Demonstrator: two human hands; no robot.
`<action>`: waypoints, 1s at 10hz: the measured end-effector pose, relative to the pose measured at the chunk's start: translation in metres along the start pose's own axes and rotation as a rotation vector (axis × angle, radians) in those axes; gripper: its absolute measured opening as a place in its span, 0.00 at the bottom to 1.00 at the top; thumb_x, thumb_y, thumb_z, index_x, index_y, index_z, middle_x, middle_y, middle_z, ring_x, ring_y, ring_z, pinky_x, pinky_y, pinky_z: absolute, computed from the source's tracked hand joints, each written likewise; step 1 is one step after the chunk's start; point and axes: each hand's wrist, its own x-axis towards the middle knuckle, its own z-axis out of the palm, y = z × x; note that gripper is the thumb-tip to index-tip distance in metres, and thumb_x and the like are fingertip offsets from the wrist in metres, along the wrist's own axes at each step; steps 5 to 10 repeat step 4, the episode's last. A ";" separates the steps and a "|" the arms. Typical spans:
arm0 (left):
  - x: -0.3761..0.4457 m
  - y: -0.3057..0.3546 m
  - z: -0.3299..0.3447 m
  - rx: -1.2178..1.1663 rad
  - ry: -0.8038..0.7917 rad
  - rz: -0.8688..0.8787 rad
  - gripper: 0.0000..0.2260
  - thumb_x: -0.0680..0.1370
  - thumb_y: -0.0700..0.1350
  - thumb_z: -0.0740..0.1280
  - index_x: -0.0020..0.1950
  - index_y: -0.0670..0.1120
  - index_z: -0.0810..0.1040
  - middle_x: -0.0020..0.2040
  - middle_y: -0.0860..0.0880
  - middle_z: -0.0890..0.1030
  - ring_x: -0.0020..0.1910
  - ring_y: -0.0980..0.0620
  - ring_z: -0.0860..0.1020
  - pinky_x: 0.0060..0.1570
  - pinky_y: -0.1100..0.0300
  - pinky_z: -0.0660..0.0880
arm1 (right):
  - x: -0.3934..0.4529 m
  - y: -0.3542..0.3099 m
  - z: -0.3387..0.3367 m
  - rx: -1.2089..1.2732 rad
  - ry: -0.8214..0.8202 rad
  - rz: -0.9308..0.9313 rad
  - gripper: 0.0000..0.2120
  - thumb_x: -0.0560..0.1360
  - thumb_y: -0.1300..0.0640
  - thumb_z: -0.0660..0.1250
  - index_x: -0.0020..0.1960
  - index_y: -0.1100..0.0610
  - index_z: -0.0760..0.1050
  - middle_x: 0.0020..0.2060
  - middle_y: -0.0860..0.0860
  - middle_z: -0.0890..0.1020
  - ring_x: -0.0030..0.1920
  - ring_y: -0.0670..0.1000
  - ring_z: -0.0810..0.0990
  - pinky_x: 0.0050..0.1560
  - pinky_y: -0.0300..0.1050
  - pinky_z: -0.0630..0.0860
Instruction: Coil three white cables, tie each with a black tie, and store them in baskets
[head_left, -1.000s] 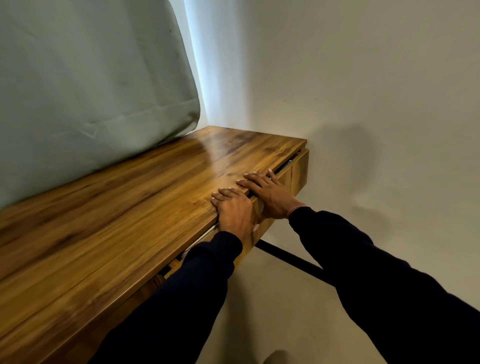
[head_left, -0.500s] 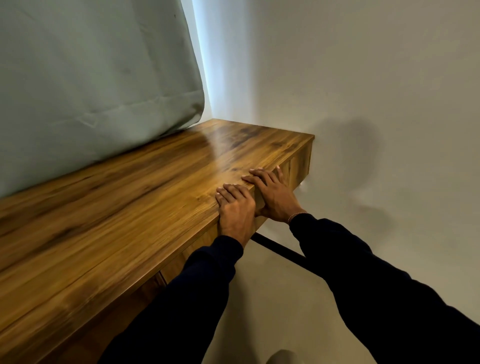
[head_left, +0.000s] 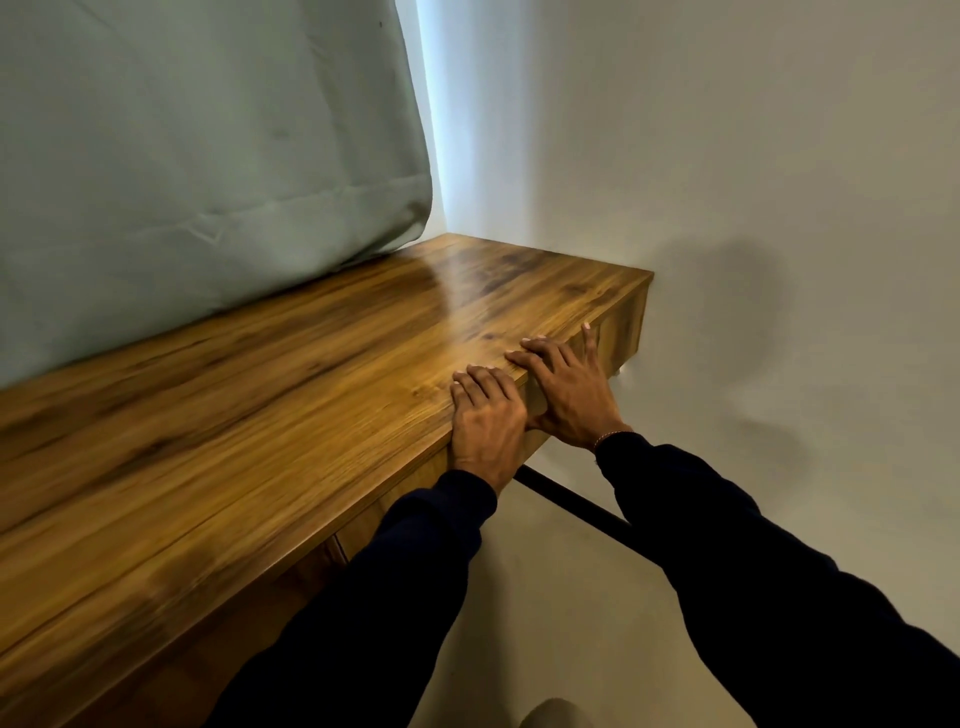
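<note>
Left hand (head_left: 485, 423) flat on wooden table (head_left: 260, 415) edge, fingers straight, holding nothing. Right hand (head_left: 569, 392) flat on drawer front (head_left: 621, 332), same. Green curtain (head_left: 208, 145) behind. Cables, baskets hidden. No writing.

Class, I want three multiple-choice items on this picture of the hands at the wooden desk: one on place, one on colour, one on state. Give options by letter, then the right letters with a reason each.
1. Where do both hands lie?
A. On the desk's front edge near its right end
B. On the curtain
C. On the floor

2. What colour are the sleeves?
A. White
B. Dark navy
C. Red

3. How is the drawer front under the hands?
A. Pulled far out
B. Removed
C. Flush with the desk edge

Answers:
1 A: the left hand and right hand drape over the front edge of the desk.
2 B: each sleeve is dark navy.
3 C: the drawer front shows no gap under the top.
</note>
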 end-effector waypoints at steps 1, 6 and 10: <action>-0.001 -0.002 -0.002 0.018 0.019 0.023 0.41 0.74 0.64 0.70 0.71 0.31 0.67 0.66 0.28 0.74 0.64 0.30 0.76 0.65 0.41 0.73 | 0.000 -0.001 -0.003 -0.010 -0.027 -0.002 0.49 0.63 0.23 0.64 0.76 0.47 0.62 0.73 0.52 0.70 0.74 0.55 0.68 0.75 0.71 0.44; -0.003 -0.022 -0.030 -0.127 -0.037 0.092 0.34 0.75 0.56 0.71 0.72 0.36 0.65 0.68 0.34 0.73 0.65 0.36 0.73 0.61 0.46 0.73 | 0.026 0.013 -0.044 0.428 -0.200 -0.012 0.35 0.67 0.32 0.68 0.71 0.46 0.72 0.65 0.51 0.76 0.64 0.55 0.73 0.66 0.56 0.70; -0.003 -0.022 -0.030 -0.127 -0.037 0.092 0.34 0.75 0.56 0.71 0.72 0.36 0.65 0.68 0.34 0.73 0.65 0.36 0.73 0.61 0.46 0.73 | 0.026 0.013 -0.044 0.428 -0.200 -0.012 0.35 0.67 0.32 0.68 0.71 0.46 0.72 0.65 0.51 0.76 0.64 0.55 0.73 0.66 0.56 0.70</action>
